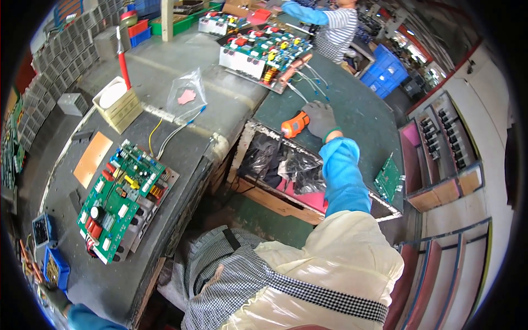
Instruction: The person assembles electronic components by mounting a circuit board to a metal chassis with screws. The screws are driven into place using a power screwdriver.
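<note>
The right hand wears a gray glove and sits just above and right of the middle of the frame. Its fingers bend around an orange tool, which pokes out on its left, over the green desk. That arm, in a blue sleeve, reaches up and out, leaning a little left. The left hand is far down in the lower left, with its arm stretched out sideways. It is near a blue bin of small bits; I cannot tell if its fingers are spread or pinching.

Below the right hand is an open wooden box with black plastic bags. A big green circuit board lies at left on the dark desk. At the top, a person in stripes stands by more boards.
</note>
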The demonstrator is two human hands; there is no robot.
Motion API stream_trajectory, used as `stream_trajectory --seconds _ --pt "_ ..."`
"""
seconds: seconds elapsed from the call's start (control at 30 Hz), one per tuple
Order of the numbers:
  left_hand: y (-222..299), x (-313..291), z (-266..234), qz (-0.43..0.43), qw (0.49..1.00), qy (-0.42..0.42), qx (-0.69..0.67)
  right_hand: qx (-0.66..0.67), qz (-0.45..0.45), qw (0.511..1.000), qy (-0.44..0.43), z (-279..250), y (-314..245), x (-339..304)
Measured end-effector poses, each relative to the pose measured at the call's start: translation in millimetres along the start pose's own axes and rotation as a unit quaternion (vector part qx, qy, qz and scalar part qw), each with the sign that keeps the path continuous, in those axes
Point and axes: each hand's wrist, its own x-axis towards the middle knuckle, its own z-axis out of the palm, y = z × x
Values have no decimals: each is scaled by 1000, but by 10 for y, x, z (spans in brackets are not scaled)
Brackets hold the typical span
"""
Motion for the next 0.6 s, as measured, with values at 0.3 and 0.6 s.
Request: stream_trajectory --seconds 0.3,0.6 --pt "-1 99 238 -110 928 -113 -338 300 200 872 330 -1146 -428 -239" --pt "2274 -643 -1000 -6 962 -116 -246 810 -76 487 318 -2235 -1953 240"
